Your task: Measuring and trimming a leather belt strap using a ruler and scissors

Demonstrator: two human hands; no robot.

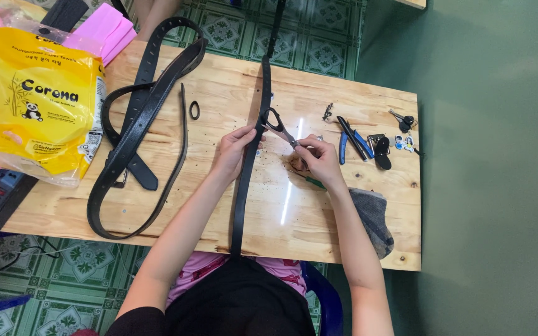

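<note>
One belt (247, 186) runs 12-to-6 across the table (319, 230); one punch tool (279, 129) meets it. Left hand (235, 151) pinches the belt; right hand (320, 158), at 3 o'clock, grips the tool. Two more belts (133, 134) lie at 9 o'clock.

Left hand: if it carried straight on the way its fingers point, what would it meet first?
The left hand points right and is already touching the black belt; just beyond, probably the punch pliers held by the right hand.
</note>
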